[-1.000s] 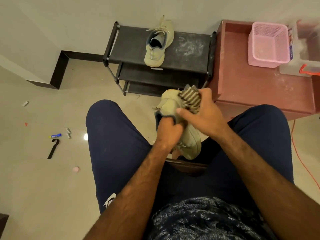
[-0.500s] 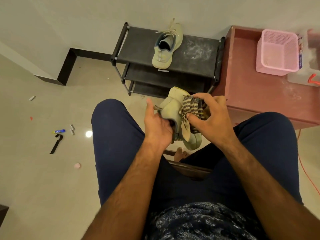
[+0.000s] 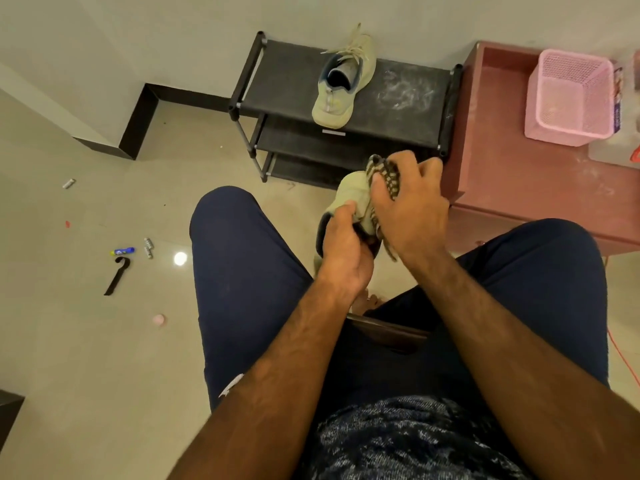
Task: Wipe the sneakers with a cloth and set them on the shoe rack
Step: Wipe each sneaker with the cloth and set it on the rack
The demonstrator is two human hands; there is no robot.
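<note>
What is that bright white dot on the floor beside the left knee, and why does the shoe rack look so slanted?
Head view: the dot is glare, probably a lamp mirrored in the glossy floor. Head view: the wide-angle lens slants the shoe rack. Head view: the right hand gripping the cloth and the left hand holding the sneaker look slightly soft; light is warm, dim.

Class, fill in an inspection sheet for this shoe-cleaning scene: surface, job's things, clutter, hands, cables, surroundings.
Surface: floor; shoe rack top shelf shows white smears.
Job's things: first sneaker on the rack's top shelf; second sneaker held, striped cloth against it.
Clutter: black strap, blue tube, small cylinders, pink disc on floor.
Hands: left hand grips the second sneaker; right hand holds the cloth to it.
Cables: orange cord, right edge.
Surroundings: red cabinet with pink basket.
</note>
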